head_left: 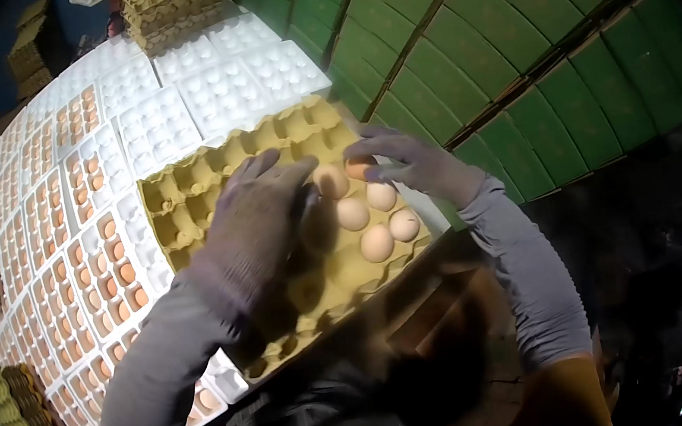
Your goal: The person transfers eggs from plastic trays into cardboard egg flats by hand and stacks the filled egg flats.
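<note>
Both hands wear greyish gloves and are over a yellow pulp egg tray [177, 223]. My right hand [417, 163] has its fingers around a brown egg [359, 166] at the tray's right side. My left hand [259, 216] is over the middle of the tray, back up, its fingertips close to a pale egg [330, 181]; whether it holds anything under the palm is hidden. Below these sit several more pale eggs, among them one [377, 243] near the front edge. The tray's left cups hold no eggs.
White trays [154, 121] cover the table at the left and back, many filled with brown eggs [110, 285]. Stacked pulp trays with eggs [173, 10] stand at the back. More pulp trays [26, 423] are at the left edge. Green boxes [502, 59] form a wall on the right.
</note>
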{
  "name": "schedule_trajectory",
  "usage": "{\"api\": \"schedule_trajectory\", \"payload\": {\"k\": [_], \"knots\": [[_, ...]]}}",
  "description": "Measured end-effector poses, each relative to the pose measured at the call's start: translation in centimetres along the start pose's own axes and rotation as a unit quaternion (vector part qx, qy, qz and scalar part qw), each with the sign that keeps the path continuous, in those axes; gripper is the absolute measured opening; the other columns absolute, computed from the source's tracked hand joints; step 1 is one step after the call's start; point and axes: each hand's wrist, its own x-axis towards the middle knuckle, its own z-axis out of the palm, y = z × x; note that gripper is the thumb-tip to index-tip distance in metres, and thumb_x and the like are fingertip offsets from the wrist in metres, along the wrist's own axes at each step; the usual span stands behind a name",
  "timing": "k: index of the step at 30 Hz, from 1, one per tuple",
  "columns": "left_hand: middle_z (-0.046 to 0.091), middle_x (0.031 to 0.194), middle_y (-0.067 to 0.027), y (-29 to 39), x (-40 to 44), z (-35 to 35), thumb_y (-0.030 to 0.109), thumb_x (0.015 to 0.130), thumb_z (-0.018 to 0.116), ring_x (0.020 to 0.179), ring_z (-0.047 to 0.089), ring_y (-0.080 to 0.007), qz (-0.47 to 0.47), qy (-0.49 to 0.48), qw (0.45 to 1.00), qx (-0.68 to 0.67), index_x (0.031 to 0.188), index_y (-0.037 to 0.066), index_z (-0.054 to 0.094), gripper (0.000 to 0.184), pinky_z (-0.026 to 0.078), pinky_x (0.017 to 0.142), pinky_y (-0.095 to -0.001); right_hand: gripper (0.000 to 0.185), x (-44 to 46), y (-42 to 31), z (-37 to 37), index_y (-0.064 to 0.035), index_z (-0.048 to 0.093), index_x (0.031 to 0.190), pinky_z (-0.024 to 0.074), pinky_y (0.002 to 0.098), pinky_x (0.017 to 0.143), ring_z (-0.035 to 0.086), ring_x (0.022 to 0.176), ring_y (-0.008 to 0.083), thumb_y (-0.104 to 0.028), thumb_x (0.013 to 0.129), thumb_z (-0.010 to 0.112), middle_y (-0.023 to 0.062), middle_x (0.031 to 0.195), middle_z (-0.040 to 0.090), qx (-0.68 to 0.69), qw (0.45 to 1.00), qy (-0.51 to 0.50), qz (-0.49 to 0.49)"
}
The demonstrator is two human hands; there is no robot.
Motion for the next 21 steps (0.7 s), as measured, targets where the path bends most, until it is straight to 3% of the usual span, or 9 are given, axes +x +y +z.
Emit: {"api": "schedule_trajectory", "payload": {"k": [4,7,9,11,13,16,19,20,21], "knots": [[0.065,0.128,-0.02,2.0,4.1,4.5,0.026,0.098,0.064,0.129,0.055,-0.0376,-0.011,-0.062,0.988,0.138,0.137,0.011,0.059,0.043,0.042,0.111,-0.0443,0.04,0.8,0.9,-0.1,-0.0231,0.065,0.134,0.048,0.037,0.105,0.059,0.121,0.0282,-0.027,0.094,0.069,0.0103,0.134,0.06,0.121,0.993,-0.006,-0.009],[0.065,0.13,-0.0138,2.4,2.8,2.8,0.027,0.099,0.064,0.117,0.064,-0.0282,-0.137,-0.005,0.975,-0.176,0.137,0.012,0.059,0.042,0.049,0.102,-0.0376,0.044,1.2,3.1,0.3,-0.0271,0.063,0.136,0.0484,0.0381,0.104,0.061,0.119,0.0298,-0.031,0.093,0.07,0.0143,0.134,0.06,0.083,0.994,-0.02,-0.065],[0.069,0.11,-0.0082,3.5,2.1,1.3,0.027,0.099,0.063,0.102,0.066,-0.0173,-0.29,0.099,0.794,-0.525,0.124,0.007,0.064,0.032,0.054,0.087,-0.0314,0.045,2.0,3.9,0.3,-0.0262,0.063,0.135,0.0488,0.0376,0.104,0.061,0.12,0.0297,-0.035,0.092,0.072,0.0188,0.131,0.06,0.048,0.99,0.006,-0.131],[0.067,0.103,-0.0073,3.2,1.8,0.7,0.028,0.099,0.062,0.097,0.067,-0.0187,-0.362,0.073,0.662,-0.652,0.115,0.005,0.065,0.029,0.055,0.085,-0.0306,0.043,2.2,3.3,0.3,-0.0205,0.064,0.134,0.0486,0.0369,0.104,0.062,0.119,0.0283,-0.032,0.093,0.069,0.0185,0.127,0.063,0.133,0.987,-0.007,-0.09],[0.062,0.102,-0.012,3.7,1.7,1.4,0.03,0.095,0.065,0.095,0.069,-0.0268,-0.257,-0.06,0.917,-0.299,0.113,0.008,0.064,0.028,0.057,0.086,-0.0373,0.039,2.3,2.4,-0.7,-0.0145,0.065,0.131,0.0496,0.0364,0.102,0.064,0.115,0.026,-0.028,0.095,0.064,0.0164,0.121,0.065,0.295,0.955,0.019,-0.027],[0.058,0.116,-0.0188,8.3,1.6,2.8,0.016,0.085,0.073,0.099,0.067,-0.0372,-0.219,-0.164,0.959,0.074,0.119,0.01,0.067,0.035,0.055,0.086,-0.044,0.032,2.0,1.5,-2.3,-0.004,0.068,0.121,0.055,0.0335,0.091,0.067,0.104,0.0192,-0.023,0.101,0.051,0.008,0.103,0.07,0.629,0.762,0.108,0.113],[0.059,0.113,-0.0196,7.4,1.5,3.3,0.015,0.083,0.074,0.099,0.066,-0.0394,-0.169,-0.116,0.976,0.077,0.12,0.011,0.067,0.038,0.055,0.086,-0.0442,0.033,1.3,3.0,-4.2,-0.0084,0.068,0.122,0.0558,0.0332,0.089,0.066,0.104,0.0188,-0.032,0.101,0.055,0.0087,0.107,0.069,0.326,0.944,-0.018,-0.043],[0.06,0.112,-0.0172,6.7,1.4,3.2,0.016,0.086,0.074,0.095,0.068,-0.0319,-0.143,-0.1,0.983,0.048,0.119,0.007,0.064,0.036,0.056,0.081,-0.0404,0.036,0.7,0.5,-5.0,-0.0121,0.069,0.119,0.0533,0.0353,0.093,0.067,0.106,0.0228,-0.039,0.096,0.064,0.0105,0.112,0.068,0.289,0.936,-0.17,0.105],[0.061,0.112,-0.0156,6.4,1.5,2.8,0.016,0.087,0.074,0.093,0.068,-0.0281,-0.184,-0.108,0.976,-0.037,0.119,0.006,0.063,0.035,0.057,0.08,-0.0382,0.042,0.3,-0.1,-3.8,-0.0152,0.07,0.118,0.0519,0.0391,0.094,0.067,0.105,0.0271,-0.046,0.09,0.072,0.0107,0.119,0.067,0.031,0.991,-0.125,-0.045]]}}
